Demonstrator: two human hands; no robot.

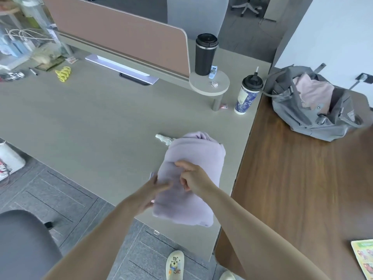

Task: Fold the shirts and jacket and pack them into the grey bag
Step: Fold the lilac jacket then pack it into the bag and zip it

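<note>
A lilac fleece jacket [193,154] lies folded into a thick bundle near the grey desk's front right corner, with a white drawstring end [163,138] poking out at its far left. My left hand [150,194] rests flat against the bundle's left side, fingers spread. On top of the bundle's middle, my right hand [192,176] pinches the fabric with curled fingers. The grey bag [302,116] stands open on the brown wooden table to the right, and a pink garment [314,91] is inside it.
A blue-patterned cup with a straw [247,96] and a black tumbler [205,54] on a small round shelf [220,87] stand behind the jacket. A brown divider panel [121,31] runs along the desk's back. Yellow scissors [64,73] lie far left. A booklet [363,257] sits at the lower right.
</note>
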